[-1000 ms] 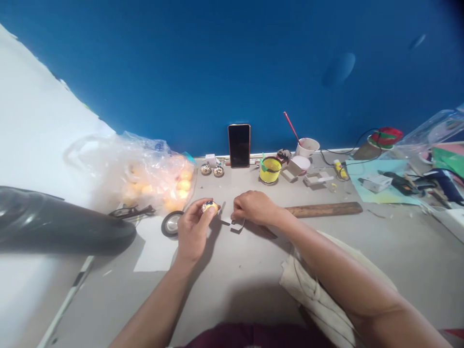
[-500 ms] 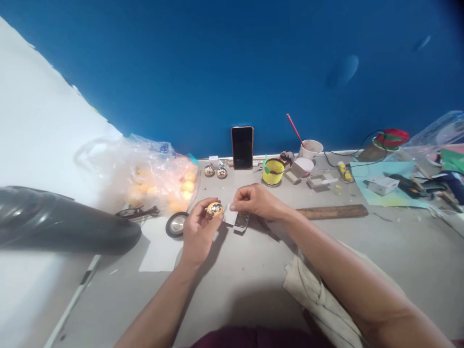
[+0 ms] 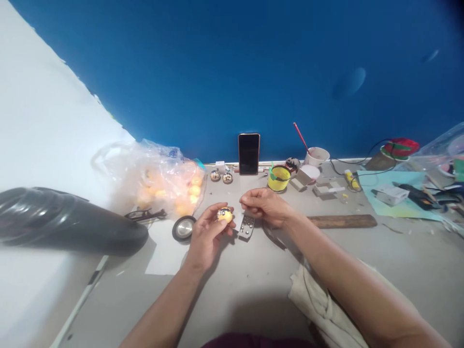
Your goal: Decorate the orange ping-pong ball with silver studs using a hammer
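My left hand point(image 3: 207, 238) grips a small yellow ball point(image 3: 225, 216), partly covered with dark and shiny silvery pieces. To its right, my right hand point(image 3: 266, 205) is closed in a pinch, apart from the ball; what its fingertips hold, if anything, is too small to make out. Just under that hand lies a small open box point(image 3: 247, 227) with several shiny round bits in it, partly hidden by the hand. Two similarly decorated balls, a left one point(image 3: 215, 176) and a right one point(image 3: 227, 178), rest farther back.
A phone point(image 3: 249, 153) leans on the blue wall. A clear bag of yellow-orange balls point(image 3: 170, 181) lies left, near a round black-rimmed metal disc point(image 3: 184, 228). A yellow tub point(image 3: 279, 179), a paper cup point(image 3: 317, 155), a wooden strip point(image 3: 342, 221) and a cloth point(image 3: 322, 295) are on the right.
The whole view has shifted slightly. The ball has turned in my left hand, showing more plain yellow. My right hand has lifted back a little, uncovering more of the small box.
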A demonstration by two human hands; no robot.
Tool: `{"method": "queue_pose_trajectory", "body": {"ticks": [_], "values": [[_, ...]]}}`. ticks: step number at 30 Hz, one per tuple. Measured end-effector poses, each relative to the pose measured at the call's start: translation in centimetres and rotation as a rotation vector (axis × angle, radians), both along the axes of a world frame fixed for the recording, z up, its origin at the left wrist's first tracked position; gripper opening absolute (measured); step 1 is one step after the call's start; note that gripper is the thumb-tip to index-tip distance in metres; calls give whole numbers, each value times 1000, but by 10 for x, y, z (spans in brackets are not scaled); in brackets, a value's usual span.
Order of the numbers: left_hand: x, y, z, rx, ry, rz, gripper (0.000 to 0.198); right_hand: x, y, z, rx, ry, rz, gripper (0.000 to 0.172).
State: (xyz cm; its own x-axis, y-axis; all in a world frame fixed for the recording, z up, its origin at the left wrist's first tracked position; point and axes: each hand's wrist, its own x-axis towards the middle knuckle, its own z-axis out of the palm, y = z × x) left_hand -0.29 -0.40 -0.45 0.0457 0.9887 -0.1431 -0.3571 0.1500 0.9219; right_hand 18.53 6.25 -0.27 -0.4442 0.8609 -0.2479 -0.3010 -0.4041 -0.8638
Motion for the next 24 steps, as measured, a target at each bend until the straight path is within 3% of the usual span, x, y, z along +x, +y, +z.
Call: {"method": "queue_pose_trajectory", "body": {"ticks": [12, 21, 24], "values": [[1, -5, 0, 122, 231, 89, 34, 0, -6, -3, 66, 177, 200, 30], [2, -6, 0, 110, 223, 51, 35, -1, -4, -10, 54, 202, 176, 32], [2, -6, -1, 101, 255, 74, 37, 3, 1, -7, 33, 213, 74, 31]]}}
